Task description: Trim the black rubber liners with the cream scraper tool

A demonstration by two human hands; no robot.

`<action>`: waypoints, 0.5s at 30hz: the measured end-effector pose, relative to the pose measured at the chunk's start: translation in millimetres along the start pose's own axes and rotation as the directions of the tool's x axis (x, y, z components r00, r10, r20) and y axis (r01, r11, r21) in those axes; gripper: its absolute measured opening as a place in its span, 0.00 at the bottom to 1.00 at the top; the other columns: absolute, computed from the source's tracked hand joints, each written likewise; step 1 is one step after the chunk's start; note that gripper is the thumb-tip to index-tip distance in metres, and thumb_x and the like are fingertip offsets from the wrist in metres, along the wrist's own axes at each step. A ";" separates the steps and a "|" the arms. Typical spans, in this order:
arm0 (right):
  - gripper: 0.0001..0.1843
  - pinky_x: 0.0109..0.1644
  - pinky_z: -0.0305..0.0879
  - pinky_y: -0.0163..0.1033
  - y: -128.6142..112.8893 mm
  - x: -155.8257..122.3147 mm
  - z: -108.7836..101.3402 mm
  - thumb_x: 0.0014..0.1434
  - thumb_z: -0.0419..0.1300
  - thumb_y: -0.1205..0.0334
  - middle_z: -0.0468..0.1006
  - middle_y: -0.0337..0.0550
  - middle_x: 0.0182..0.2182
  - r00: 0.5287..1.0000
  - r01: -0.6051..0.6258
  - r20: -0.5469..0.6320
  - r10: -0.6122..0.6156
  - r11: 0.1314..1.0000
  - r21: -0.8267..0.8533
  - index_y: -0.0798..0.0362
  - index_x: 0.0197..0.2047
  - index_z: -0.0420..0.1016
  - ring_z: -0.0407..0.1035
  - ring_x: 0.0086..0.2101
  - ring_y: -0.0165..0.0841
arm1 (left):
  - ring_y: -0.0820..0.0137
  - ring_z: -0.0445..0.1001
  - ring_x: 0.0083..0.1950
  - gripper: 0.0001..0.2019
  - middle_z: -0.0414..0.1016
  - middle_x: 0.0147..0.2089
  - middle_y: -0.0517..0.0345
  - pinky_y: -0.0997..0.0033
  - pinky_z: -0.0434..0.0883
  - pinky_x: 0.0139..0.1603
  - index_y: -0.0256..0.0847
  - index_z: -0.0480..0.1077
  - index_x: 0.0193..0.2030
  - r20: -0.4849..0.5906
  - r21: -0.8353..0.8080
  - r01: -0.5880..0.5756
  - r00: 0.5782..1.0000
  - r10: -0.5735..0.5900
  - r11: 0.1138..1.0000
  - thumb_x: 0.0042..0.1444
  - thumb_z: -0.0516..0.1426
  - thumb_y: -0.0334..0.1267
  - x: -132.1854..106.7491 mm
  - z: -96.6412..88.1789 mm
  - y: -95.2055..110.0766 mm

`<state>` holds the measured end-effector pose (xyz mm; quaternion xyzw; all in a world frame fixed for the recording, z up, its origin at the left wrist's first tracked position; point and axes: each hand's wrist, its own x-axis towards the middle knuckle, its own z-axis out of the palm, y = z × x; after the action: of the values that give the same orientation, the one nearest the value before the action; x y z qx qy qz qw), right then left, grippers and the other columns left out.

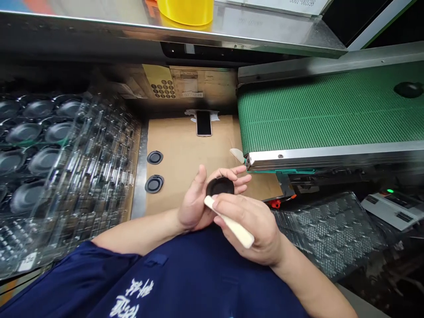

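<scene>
My left hand [198, 198] cups a round black disc part [220, 186] between thumb and fingers, close to my chest. A white stick-shaped tool [228, 221] lies in my right hand [255, 227], fingers wrapped round it, its tip touching the disc's lower left edge. Two more black discs [154, 157] [154, 183] lie on the cardboard sheet [179, 150] at its left edge.
Stacked clear plastic trays [66, 163] holding several dark discs stand at the left. A green conveyor belt [331, 110] runs at the right, one black part [408, 89] on it. A phone [204, 123] lies at the back. An embossed plastic tray [331, 229] sits lower right. Yellow container [185, 11] on the shelf above.
</scene>
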<state>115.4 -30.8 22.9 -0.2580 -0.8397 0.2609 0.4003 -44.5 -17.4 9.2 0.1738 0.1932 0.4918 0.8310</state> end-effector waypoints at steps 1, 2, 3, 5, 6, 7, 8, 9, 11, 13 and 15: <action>0.27 0.54 0.79 0.43 0.6 -1.7 0.2 0.63 0.59 0.74 0.80 0.54 0.53 1.000 -0.007 -0.007 0.007 1.000 -0.014 0.56 0.65 0.67 0.77 0.52 0.37 | 0.49 0.63 0.73 0.24 0.67 0.70 0.44 0.49 0.56 0.75 0.37 0.76 0.42 -0.016 -0.003 -0.026 1.000 0.026 1.000 0.68 0.51 0.57 0.3 -0.1 0.8; 0.28 0.54 0.79 0.43 1.6 -3.5 0.1 0.62 0.59 0.75 0.81 0.53 0.52 0.999 -0.018 -0.041 0.016 0.998 -0.052 0.55 0.65 0.67 0.78 0.51 0.37 | 0.50 0.63 0.73 0.20 0.67 0.70 0.45 0.49 0.55 0.75 0.38 0.75 0.42 -0.019 -0.013 -0.047 0.999 0.047 0.999 0.69 0.51 0.53 0.5 -0.2 1.6; 0.28 0.55 0.79 0.44 2.8 -5.1 0.0 0.62 0.60 0.76 0.82 0.53 0.51 0.995 -0.032 -0.098 0.022 0.994 -0.100 0.55 0.64 0.68 0.78 0.51 0.38 | 0.51 0.62 0.73 0.18 0.67 0.70 0.45 0.48 0.55 0.75 0.39 0.75 0.43 -0.013 -0.027 -0.059 0.998 0.059 0.998 0.70 0.50 0.49 0.6 -0.3 2.1; 0.28 0.55 0.79 0.45 4.6 -7.9 0.7 0.60 0.61 0.77 0.82 0.53 0.51 0.980 -0.057 -0.196 0.020 0.981 -0.184 0.54 0.63 0.69 0.78 0.52 0.39 | 0.54 0.61 0.74 0.17 0.67 0.70 0.46 0.47 0.54 0.76 0.40 0.74 0.43 0.013 -0.055 -0.053 0.998 0.054 0.997 0.72 0.47 0.46 1.1 -0.4 2.5; 0.28 0.56 0.79 0.46 4.7 -9.0 1.8 0.60 0.62 0.77 0.82 0.54 0.52 0.976 -0.059 -0.219 0.013 0.977 -0.205 0.54 0.63 0.69 0.78 0.52 0.40 | 0.54 0.61 0.75 0.18 0.67 0.70 0.45 0.47 0.53 0.76 0.40 0.73 0.43 0.018 -0.063 -0.049 0.999 0.050 0.997 0.72 0.46 0.45 1.5 -0.4 2.5; 0.28 0.55 0.79 0.46 4.1 -9.8 3.2 0.59 0.62 0.77 0.82 0.54 0.52 0.975 -0.053 -0.220 0.007 0.977 -0.206 0.55 0.63 0.69 0.78 0.53 0.40 | 0.55 0.60 0.75 0.19 0.67 0.70 0.45 0.48 0.52 0.76 0.39 0.73 0.43 0.015 -0.066 -0.051 0.999 0.052 0.997 0.73 0.45 0.45 2.1 -0.3 2.3; 0.28 0.55 0.80 0.45 3.1 -10.6 4.9 0.60 0.62 0.77 0.82 0.55 0.52 0.980 -0.041 -0.201 0.002 0.981 -0.190 0.56 0.63 0.69 0.78 0.53 0.40 | 0.55 0.61 0.75 0.20 0.67 0.71 0.44 0.49 0.51 0.77 0.39 0.73 0.43 0.004 -0.063 -0.060 0.998 0.060 0.996 0.73 0.44 0.45 2.7 -0.2 2.1; 0.28 0.54 0.80 0.44 1.9 -11.2 6.6 0.60 0.62 0.76 0.81 0.55 0.52 0.985 -0.024 -0.172 -0.005 0.986 -0.167 0.56 0.63 0.69 0.78 0.52 0.39 | 0.55 0.61 0.75 0.20 0.67 0.71 0.44 0.50 0.51 0.77 0.39 0.73 0.42 -0.010 -0.057 -0.072 0.997 0.072 0.996 0.73 0.44 0.46 3.3 -0.1 2.0; 0.28 0.53 0.81 0.43 0.5 -11.9 8.9 0.61 0.61 0.76 0.82 0.55 0.52 0.990 -0.016 -0.138 -0.002 0.992 -0.129 0.56 0.63 0.68 0.78 0.52 0.38 | 0.55 0.62 0.74 0.20 0.67 0.70 0.44 0.50 0.50 0.77 0.39 0.73 0.42 -0.029 -0.052 -0.094 0.995 0.092 0.994 0.73 0.44 0.46 4.0 0.3 1.9; 0.27 0.53 0.80 0.44 1.1 -12.1 9.2 0.60 0.61 0.77 0.82 0.55 0.51 0.984 -0.041 -0.178 0.016 0.990 -0.137 0.56 0.63 0.69 0.78 0.51 0.38 | 0.55 0.62 0.74 0.21 0.67 0.70 0.44 0.49 0.50 0.77 0.39 0.73 0.43 -0.022 -0.060 -0.090 0.996 0.088 0.994 0.73 0.43 0.46 4.0 0.9 2.1; 0.27 0.55 0.79 0.46 2.1 -11.4 7.9 0.60 0.61 0.78 0.82 0.56 0.50 0.970 -0.074 -0.240 0.033 0.984 -0.165 0.56 0.62 0.70 0.78 0.51 0.39 | 0.56 0.61 0.75 0.22 0.68 0.70 0.45 0.49 0.50 0.77 0.39 0.74 0.43 -0.010 -0.065 -0.075 0.997 0.074 0.995 0.73 0.42 0.46 3.7 1.5 2.5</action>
<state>115.7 -38.4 11.2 -0.3434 -0.7981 0.1655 0.4665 -44.0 -13.2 11.1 0.1515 0.1736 0.5292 0.8166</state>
